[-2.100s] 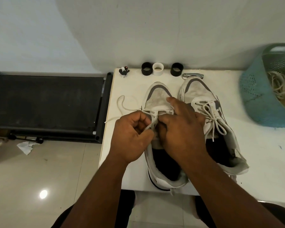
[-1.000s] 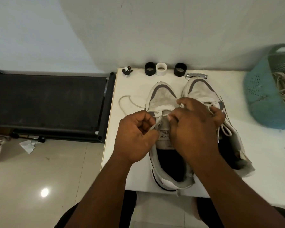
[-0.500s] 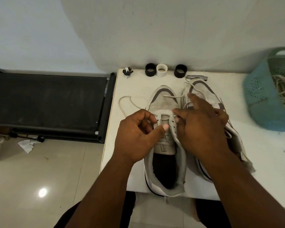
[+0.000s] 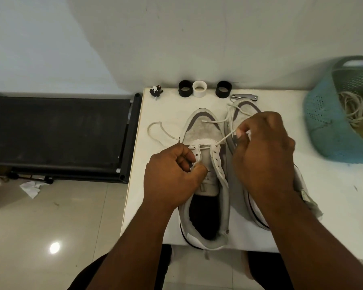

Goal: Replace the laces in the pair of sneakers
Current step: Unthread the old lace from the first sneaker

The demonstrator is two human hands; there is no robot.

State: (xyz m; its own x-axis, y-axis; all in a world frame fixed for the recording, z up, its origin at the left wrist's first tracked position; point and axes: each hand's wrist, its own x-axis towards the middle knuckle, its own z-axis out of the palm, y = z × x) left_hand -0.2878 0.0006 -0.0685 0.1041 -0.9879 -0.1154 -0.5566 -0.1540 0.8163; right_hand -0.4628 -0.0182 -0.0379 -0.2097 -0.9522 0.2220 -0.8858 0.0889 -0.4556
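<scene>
Left sneaker point(image 4: 203, 164) at desk point(image 4: 333, 195) centre. Left hand point(image 4: 172, 176) curled, pinching the eyelet flap; right hand point(image 4: 262, 151) pinching lace point(image 4: 226, 138) at 2 o'clock. Pull evenly, match ends, brace the flap.

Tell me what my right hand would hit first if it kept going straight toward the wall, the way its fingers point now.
Probably the toe of the right sneaker just ahead of the right hand, then the metal clipper near the wall. Depth is unclear; the hand may pass above both.
</scene>
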